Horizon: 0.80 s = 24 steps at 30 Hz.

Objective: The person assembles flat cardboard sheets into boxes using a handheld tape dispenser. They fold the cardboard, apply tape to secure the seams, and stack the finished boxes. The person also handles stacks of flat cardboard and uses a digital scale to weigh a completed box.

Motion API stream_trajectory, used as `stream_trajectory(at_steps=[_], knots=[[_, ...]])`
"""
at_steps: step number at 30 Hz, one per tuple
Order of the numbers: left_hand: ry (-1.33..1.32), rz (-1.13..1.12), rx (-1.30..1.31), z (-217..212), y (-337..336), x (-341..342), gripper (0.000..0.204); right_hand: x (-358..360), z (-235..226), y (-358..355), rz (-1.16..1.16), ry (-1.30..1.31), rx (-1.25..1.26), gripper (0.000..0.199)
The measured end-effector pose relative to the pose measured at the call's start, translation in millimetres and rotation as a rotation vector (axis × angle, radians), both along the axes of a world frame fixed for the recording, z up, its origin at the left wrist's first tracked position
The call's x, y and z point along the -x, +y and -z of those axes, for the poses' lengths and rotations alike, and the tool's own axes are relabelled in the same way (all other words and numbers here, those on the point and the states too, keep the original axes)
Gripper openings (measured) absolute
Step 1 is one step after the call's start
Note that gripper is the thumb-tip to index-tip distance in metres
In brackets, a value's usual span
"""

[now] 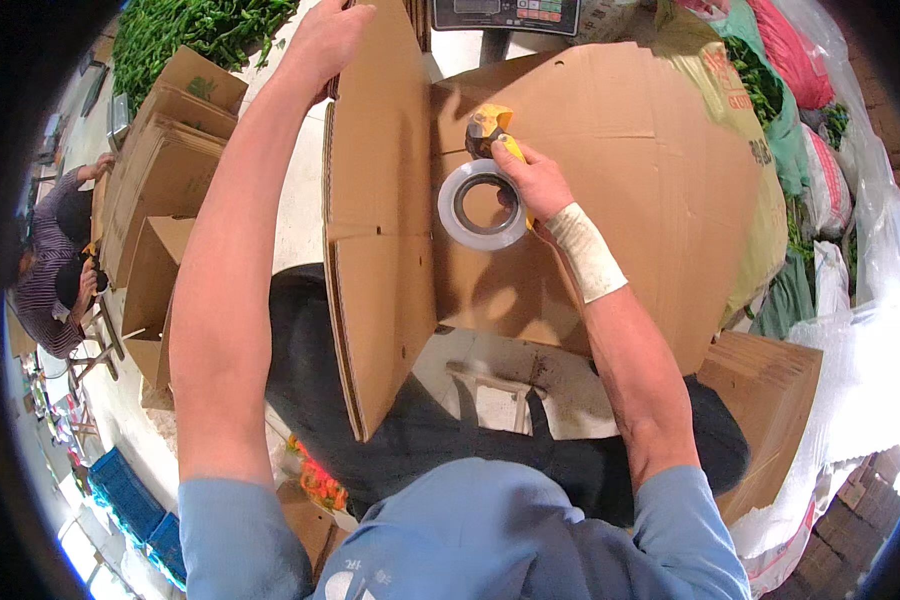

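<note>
Upright between my arms stands a flattened cardboard carton (382, 190), its layered edge facing me. My left hand (328, 45) is closed round its far upper corner; some of the fingers are hidden behind the board. In my right hand (540, 185) is a tape dispenser (510, 148) with a yellow handle and a yellow and black head. A wide roll of clear tape (452, 210) sits on it. Just beneath the dispenser lies a broad sheet of flat cardboard (620, 180). A pale wrap (586, 252) covers my right wrist.
Green peppers (195, 35) are heaped at the far left, behind open cartons (165, 180). A scale (505, 14) stands at the far edge. Filled sacks (785, 60) line the right. Another carton (770, 400) is by my right leg. Another person (50, 260) works at left.
</note>
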<state>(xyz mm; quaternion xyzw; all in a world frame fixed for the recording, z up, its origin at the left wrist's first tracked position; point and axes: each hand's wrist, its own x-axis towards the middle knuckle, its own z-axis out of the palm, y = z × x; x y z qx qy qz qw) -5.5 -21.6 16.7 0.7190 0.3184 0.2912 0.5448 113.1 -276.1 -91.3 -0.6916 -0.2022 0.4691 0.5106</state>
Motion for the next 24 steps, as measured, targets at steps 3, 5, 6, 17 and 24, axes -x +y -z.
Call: stream_trajectory(at_steps=[3, 5, 6, 17, 24], knots=[[-0.125, 0.21, 0.08, 22.1, 32.0, 4.3, 0.057, -17.9, 48.6, 39.3, -0.099, -0.042, -0.068, 0.044], [-0.098, 0.214, 0.138, 23.5, 32.4, 12.3, 0.054, -17.3, 40.0, 66.5, -0.131, 0.072, -0.06, 0.042], [-0.076, 0.191, 0.15, 21.1, 29.3, 12.0, 0.054, -16.8, 42.7, 78.9, -0.124, 0.045, -0.112, 0.042], [-0.119, 0.208, 0.165, 13.9, 28.8, 9.3, 0.055, -18.3, 45.7, 93.8, -0.593, -0.262, -0.01, 0.065], [-0.069, -0.016, 0.03, 13.0, 29.4, 21.1, 0.052, 92.4, 32.9, -67.4, -0.883, -0.061, -0.019, 0.053]])
